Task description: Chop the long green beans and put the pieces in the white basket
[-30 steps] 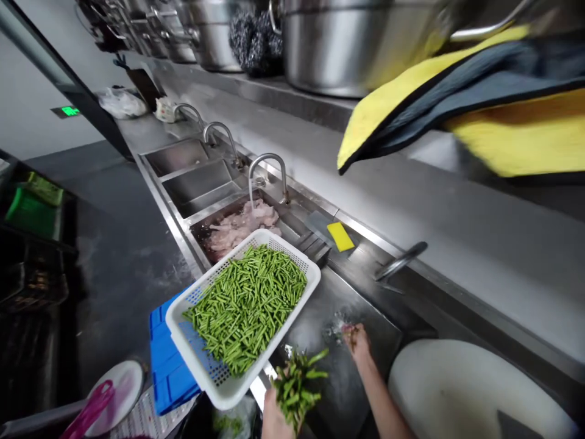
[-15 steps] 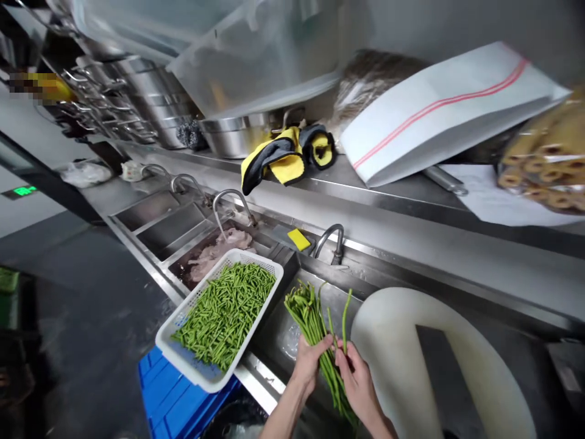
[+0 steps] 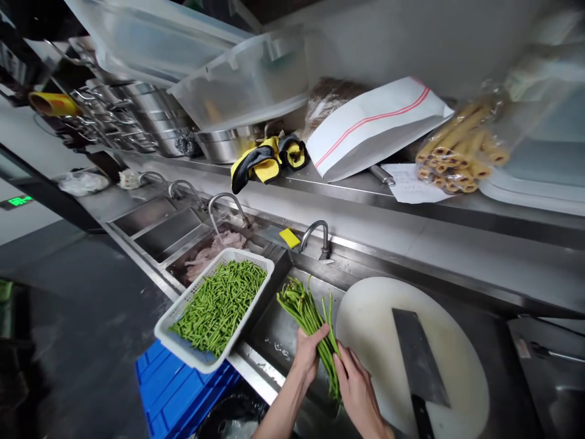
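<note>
My left hand [image 3: 308,349] is wrapped round a bunch of long green beans [image 3: 299,305], thumb across the front, over the steel sink. My right hand [image 3: 359,381] is closed at the bunch's right side, its fingers pinching bean stems; the fingertips are partly hidden. Left of the bunch, a white perforated basket [image 3: 163,331] holds short cut green beans [image 3: 222,305]. To the right lies a round white cutting board [image 3: 365,305] with a cleaver [image 3: 418,353] flat on it, its black handle toward me.
A blue crate [image 3: 158,384] and a black-lined bin [image 3: 237,414] stand below the basket. Pinkish meat [image 3: 217,250] lies in the neighbouring sink under a faucet [image 3: 223,198]. A yellow sponge [image 3: 289,238] sits by another faucet [image 3: 315,228]. The shelf above holds pots, tubs and gloves [image 3: 262,161].
The separate bean in my right hand has come down alongside the bunch. My view has swung right, showing more of the cleaver and shelf.
</note>
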Motion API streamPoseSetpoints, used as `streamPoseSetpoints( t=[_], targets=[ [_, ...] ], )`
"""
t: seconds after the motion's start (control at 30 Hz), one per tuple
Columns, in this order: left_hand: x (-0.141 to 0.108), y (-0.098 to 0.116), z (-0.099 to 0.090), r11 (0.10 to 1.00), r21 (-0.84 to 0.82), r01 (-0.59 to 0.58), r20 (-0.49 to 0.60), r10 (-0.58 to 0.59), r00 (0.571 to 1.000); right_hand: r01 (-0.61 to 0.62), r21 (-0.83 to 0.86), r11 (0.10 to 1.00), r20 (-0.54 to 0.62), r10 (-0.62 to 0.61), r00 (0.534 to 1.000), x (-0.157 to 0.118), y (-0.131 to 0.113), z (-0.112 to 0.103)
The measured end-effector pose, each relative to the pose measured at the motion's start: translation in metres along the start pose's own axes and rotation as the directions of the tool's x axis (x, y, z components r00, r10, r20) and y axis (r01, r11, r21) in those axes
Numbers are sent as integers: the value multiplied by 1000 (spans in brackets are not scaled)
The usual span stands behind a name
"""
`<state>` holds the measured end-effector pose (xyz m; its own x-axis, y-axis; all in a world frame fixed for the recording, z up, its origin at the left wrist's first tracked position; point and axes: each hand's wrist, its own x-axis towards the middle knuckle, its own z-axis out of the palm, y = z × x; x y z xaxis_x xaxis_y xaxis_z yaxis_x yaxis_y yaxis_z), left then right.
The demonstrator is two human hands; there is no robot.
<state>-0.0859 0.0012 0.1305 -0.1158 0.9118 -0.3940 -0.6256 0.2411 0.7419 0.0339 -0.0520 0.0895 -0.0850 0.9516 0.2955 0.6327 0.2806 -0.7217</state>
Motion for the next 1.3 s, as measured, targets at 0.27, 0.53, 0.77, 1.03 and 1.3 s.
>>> streamPoseSetpoints(
  t=[0.27,0.53,0.77,1.03,1.3],
  targets=[
    [0,-2,-6,994,100,52,106,-63,992,-29,-2,1000,146,29,989,-8,8,-12],
    [6,-8,1,960,271,71,217,-133,967,-187,50,981,100,181,978,-3,1,-15],
    [19,-14,9,918,386,91,280,-211,937,-318,197,928,50,314,948,-4,16,-12],
    [93,4,39,551,801,-232,398,-201,895,-533,432,728,-130,635,762,-37,68,-44],
    [125,-91,209,-212,732,-647,505,-469,725,-640,483,598,-305,800,517,-89,65,-65]
  ],
)
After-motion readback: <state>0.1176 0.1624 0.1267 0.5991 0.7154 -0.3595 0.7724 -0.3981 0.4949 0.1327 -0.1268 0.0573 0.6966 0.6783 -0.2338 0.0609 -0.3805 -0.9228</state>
